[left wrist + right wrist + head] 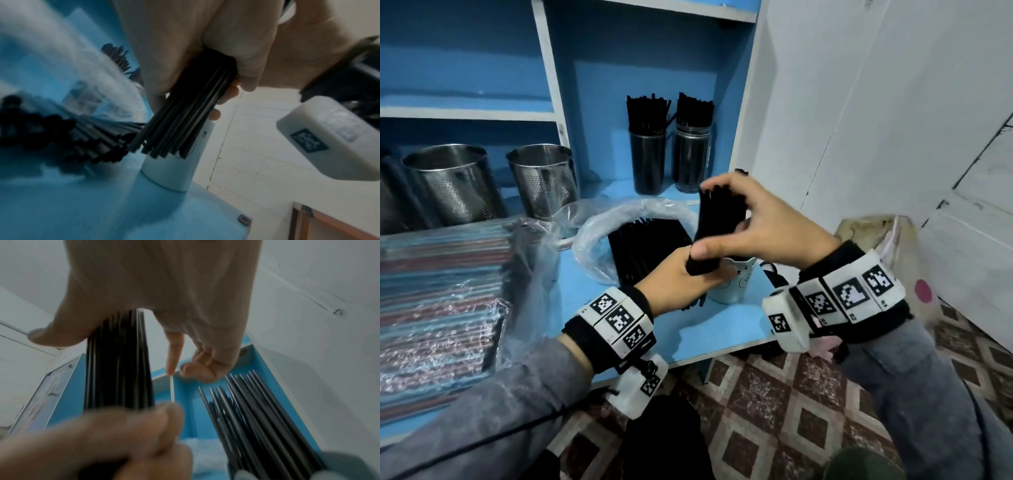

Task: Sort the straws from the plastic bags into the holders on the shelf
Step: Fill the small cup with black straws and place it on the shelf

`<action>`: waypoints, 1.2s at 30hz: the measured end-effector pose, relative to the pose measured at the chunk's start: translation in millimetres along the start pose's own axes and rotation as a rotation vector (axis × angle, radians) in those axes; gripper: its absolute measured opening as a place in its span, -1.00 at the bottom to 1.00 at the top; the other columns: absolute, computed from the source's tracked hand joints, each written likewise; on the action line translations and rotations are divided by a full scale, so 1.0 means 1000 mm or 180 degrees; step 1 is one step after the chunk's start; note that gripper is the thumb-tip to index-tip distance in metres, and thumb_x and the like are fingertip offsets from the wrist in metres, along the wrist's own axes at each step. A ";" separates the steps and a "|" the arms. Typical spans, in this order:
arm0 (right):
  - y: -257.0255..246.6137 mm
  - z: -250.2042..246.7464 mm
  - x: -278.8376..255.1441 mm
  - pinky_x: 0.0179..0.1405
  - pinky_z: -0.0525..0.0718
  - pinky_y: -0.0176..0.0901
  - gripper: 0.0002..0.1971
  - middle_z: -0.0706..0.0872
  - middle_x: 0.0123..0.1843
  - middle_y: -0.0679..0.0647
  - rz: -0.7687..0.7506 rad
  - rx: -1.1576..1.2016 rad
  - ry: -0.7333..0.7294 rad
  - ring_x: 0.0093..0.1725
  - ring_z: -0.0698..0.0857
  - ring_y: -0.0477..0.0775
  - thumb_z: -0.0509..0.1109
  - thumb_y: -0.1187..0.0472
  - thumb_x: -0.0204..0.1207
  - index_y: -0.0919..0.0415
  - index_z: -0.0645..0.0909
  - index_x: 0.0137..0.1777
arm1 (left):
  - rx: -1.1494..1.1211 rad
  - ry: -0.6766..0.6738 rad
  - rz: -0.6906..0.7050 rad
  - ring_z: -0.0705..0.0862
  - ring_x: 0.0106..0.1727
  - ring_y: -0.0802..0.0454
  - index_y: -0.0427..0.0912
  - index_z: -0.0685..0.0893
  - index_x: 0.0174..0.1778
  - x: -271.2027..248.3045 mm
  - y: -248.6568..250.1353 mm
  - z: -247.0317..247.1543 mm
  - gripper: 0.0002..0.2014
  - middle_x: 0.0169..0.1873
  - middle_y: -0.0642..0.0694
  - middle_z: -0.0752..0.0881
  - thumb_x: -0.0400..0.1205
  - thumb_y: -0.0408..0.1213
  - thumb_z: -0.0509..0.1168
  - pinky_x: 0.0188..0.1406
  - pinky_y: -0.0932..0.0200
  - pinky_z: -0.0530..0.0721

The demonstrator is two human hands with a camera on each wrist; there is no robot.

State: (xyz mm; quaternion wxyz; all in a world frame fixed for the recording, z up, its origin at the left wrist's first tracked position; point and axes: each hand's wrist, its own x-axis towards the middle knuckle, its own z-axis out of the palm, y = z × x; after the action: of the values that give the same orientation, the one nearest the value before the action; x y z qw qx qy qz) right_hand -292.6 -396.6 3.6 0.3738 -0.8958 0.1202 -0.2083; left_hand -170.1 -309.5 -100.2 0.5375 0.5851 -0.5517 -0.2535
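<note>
Black straws [719,212] stand in a tight bundle between my two hands, just above the white cup [736,281] at the front right of the blue shelf [571,308]. My left hand [681,284] is wrapped around the lower part of the bundle, fingers curled tight; in the left wrist view the straw ends poke out below my fist, close over the cup's rim. My right hand [760,222] closes over the upper part, thumb on the near side and fingers bent across the top.

Just left of the cup lies an open clear plastic bag [599,233] with more black straws spilling out of it. Further left lies another bag of coloured striped straws [438,301]. At the back of the shelf two dark holders [650,161] are packed with upright black straws, and two perforated steel holders [541,178] stand to their left.
</note>
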 end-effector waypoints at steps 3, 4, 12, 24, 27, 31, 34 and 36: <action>0.007 0.011 -0.007 0.02 0.60 -0.42 -0.57 0.72 -0.06 -0.11 0.0074 0.0065 -0.0358 -0.01 0.70 -0.20 0.71 0.11 0.27 0.21 0.71 0.09 | 0.0242 -0.0189 0.0322 0.76 -0.14 0.32 0.08 0.68 0.02 0.004 0.012 0.004 -0.81 -0.26 0.27 0.76 0.62 -0.34 0.40 -0.25 0.39 0.69; 0.008 0.013 -0.007 0.00 0.66 -0.33 -0.73 0.76 -0.10 -0.01 0.0071 0.0176 -0.0266 -0.05 0.73 -0.12 0.66 0.23 0.35 0.27 0.72 0.00 | 0.0091 -0.0012 0.0410 0.76 -0.01 0.31 0.00 0.64 0.15 0.005 0.014 0.007 -0.71 -0.22 0.34 0.76 0.58 -0.40 0.42 -0.22 0.44 0.68; 0.012 -0.037 0.006 -0.47 0.48 -0.55 -0.88 0.65 -0.48 -0.26 -0.0189 0.0301 0.1205 -0.45 0.62 -0.32 0.51 0.31 0.46 0.19 0.67 -0.27 | 0.0452 0.1679 0.0132 0.53 0.14 0.00 0.06 0.29 0.09 0.027 -0.004 0.019 -0.20 0.08 -0.03 0.45 0.12 0.23 0.62 0.23 -0.02 0.61; 0.059 -0.031 0.033 -0.67 0.41 -0.32 -0.80 0.61 -0.52 0.07 0.0603 -0.0001 0.0711 -0.67 0.50 -0.06 0.50 0.23 0.43 0.36 0.62 -0.29 | 0.0555 0.0382 -0.0640 0.63 0.22 0.22 -0.01 0.46 0.41 0.056 -0.023 0.011 -0.12 0.17 0.15 0.66 0.20 -0.14 0.73 0.17 0.30 0.60; 0.064 -0.020 0.035 -0.67 0.47 -0.34 -0.86 0.66 -0.48 0.02 0.0727 -0.0144 0.0582 -0.66 0.57 -0.15 0.51 0.23 0.43 0.30 0.66 -0.23 | 0.0715 0.0297 -0.0630 0.67 0.14 0.26 0.05 0.57 0.30 0.057 -0.021 0.009 -0.24 0.08 0.19 0.72 0.19 -0.10 0.73 0.19 0.21 0.66; 0.065 -0.015 0.035 -0.61 0.49 -0.33 -0.80 0.66 -0.47 0.01 0.0702 -0.0176 0.0744 -0.65 0.57 -0.19 0.53 0.16 0.45 0.33 0.68 -0.17 | 0.0744 0.0263 -0.0658 0.66 0.16 0.28 0.13 0.56 0.30 0.058 -0.022 0.007 -0.23 0.08 0.24 0.72 0.18 -0.07 0.73 0.24 0.15 0.65; 0.063 -0.015 0.034 -0.50 0.55 -0.34 -0.71 0.73 -0.35 0.06 0.0595 -0.0090 0.0782 -0.49 0.67 -0.17 0.56 0.06 0.44 0.32 0.69 -0.14 | 0.0795 0.0171 -0.0684 0.66 0.18 0.25 0.14 0.56 0.33 0.059 -0.022 0.006 -0.20 0.11 0.23 0.72 0.17 -0.04 0.73 0.28 0.11 0.65; 0.064 -0.012 0.035 -0.33 0.62 -0.39 -0.69 0.78 -0.20 -0.01 0.0570 -0.0175 0.0785 -0.24 0.75 -0.17 0.60 -0.03 0.39 0.19 0.70 -0.08 | 0.0820 0.0151 -0.0683 0.66 0.18 0.25 0.14 0.56 0.33 0.059 -0.022 0.005 -0.20 0.11 0.23 0.72 0.16 -0.02 0.73 0.29 0.10 0.65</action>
State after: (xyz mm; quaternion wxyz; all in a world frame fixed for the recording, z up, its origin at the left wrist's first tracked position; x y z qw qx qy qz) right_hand -271.2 -461.1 -25.0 0.3487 -0.8590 0.2502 -0.2792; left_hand -151.2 -369.6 -103.8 0.4408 0.7106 -0.5012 -0.2226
